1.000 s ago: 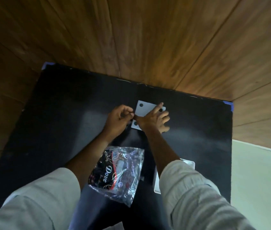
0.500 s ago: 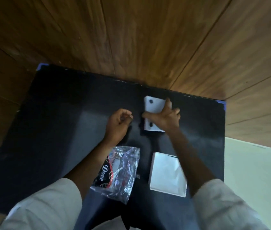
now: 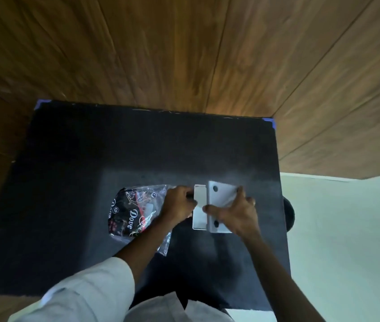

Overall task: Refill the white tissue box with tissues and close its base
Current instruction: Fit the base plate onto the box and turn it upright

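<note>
The white tissue box (image 3: 199, 214) lies on the black table (image 3: 91, 182), only its left strip showing. A white base panel (image 3: 222, 194) with round holes covers the rest of the box, slightly offset to the right. My right hand (image 3: 233, 213) grips this panel, thumb on its near left edge and fingers over its right side. My left hand (image 3: 178, 203) holds the box's left edge with curled fingers. The clear plastic tissue pack (image 3: 133, 212), printed "Dove" on black, lies just left of my left hand. Whether the box holds tissues is hidden.
Wooden wall panels rise behind the table. Pale floor lies to the right. A dark round object (image 3: 289, 212) pokes out past the table's right edge. Blue tape marks the far corners (image 3: 270, 122). My light sleeves fill the bottom of the view.
My right hand has carried the holed base panel from the far part of the table onto the white box. My left hand has moved over to the box's left edge.
</note>
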